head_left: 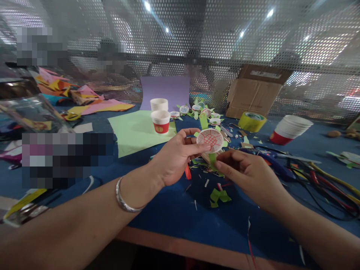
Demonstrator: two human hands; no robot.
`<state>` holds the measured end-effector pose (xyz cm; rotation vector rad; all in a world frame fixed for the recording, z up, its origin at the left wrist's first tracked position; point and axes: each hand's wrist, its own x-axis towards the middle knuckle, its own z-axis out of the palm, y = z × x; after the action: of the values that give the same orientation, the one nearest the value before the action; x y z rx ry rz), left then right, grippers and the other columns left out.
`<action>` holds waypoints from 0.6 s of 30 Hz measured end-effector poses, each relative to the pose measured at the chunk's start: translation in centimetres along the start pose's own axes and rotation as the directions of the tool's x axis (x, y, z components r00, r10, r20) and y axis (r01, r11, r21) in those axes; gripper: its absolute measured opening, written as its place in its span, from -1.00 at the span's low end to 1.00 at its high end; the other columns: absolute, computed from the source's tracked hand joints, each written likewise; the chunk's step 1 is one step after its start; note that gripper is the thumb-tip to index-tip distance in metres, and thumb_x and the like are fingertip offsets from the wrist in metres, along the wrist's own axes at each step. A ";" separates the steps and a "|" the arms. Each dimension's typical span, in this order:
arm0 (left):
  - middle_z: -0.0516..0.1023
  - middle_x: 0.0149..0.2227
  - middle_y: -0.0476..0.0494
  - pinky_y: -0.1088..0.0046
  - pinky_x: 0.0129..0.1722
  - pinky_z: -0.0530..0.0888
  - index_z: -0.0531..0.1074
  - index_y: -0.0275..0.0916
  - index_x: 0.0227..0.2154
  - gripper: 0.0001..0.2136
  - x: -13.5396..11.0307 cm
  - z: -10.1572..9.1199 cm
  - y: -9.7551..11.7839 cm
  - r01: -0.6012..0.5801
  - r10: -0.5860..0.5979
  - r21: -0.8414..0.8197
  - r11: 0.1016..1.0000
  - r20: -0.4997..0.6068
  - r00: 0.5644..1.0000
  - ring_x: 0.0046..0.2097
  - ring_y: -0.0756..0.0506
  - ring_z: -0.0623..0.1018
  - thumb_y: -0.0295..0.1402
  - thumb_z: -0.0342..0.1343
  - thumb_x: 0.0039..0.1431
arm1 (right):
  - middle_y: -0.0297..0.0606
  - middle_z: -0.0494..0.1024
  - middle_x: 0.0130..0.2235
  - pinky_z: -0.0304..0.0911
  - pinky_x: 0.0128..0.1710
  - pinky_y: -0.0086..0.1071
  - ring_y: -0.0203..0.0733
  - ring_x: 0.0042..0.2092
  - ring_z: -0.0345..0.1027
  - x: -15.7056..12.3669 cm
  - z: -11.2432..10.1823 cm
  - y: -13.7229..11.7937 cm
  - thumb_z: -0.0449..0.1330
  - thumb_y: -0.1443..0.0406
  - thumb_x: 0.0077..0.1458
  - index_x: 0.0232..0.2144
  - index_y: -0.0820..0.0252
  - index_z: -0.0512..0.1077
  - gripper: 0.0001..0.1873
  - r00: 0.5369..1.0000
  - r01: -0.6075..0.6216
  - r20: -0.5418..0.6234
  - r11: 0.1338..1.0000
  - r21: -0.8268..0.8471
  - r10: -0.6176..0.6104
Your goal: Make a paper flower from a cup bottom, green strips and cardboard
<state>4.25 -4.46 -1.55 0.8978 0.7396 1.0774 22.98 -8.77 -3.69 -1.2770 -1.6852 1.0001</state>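
Between the thumb and fingers of my left hand (176,157) is a paper turtle, a round white disc (215,137) with a red grid drawn on it and green paper pieces at its edge. My right hand (250,168) is closed, its thumb and fingers on a green paper strip (212,160) that hangs from the disc's lower edge. Below the hands, cut green paper pieces (221,197) lie on the blue table (168,210) among small scraps. Behind them are several similar discs (184,109) with green bits, some patterned in blue.
Paper cups (161,123) stand on a light green sheet (132,131); another stack (289,129) leans at right. Yellow tape (252,122), a cardboard box (255,92) and a blue glue gun (278,165) with cables are on the right. A glass jar (25,105) and coloured paper (95,107) are left.
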 end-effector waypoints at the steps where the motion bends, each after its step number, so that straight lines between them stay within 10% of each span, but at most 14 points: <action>1: 0.62 -0.19 -0.17 0.45 -0.18 0.46 0.32 -0.31 -0.03 -0.55 -0.1 0.0 0.0 0.002 -0.002 -0.001 1.000 0.007 1.000 -0.20 -0.04 0.61 -0.67 0.30 0.03 | -0.32 0.62 -0.29 0.39 -0.32 -0.39 -0.23 -0.30 0.45 0.0 0.1 0.2 0.29 0.05 0.18 -0.26 0.08 0.57 -0.75 1.000 -0.004 0.005 1.000 0.003 0.004; 18: 0.60 -0.15 -0.16 0.40 -0.14 0.48 0.29 -0.26 -0.03 -0.50 0.0 -0.1 -0.3 -0.080 0.080 0.035 0.996 -0.025 0.996 -0.16 -0.07 0.61 -0.60 0.35 -0.02 | -0.32 0.55 -0.35 0.40 -0.40 -0.41 -0.28 -0.40 0.32 0.1 0.0 0.1 0.26 0.09 0.19 -0.32 0.12 0.55 -0.77 1.000 0.013 -0.012 1.000 -0.027 -0.013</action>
<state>4.31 -4.48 -1.82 0.9503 0.7512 1.1523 22.97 -8.61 -3.79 -1.2851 -1.7010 0.9636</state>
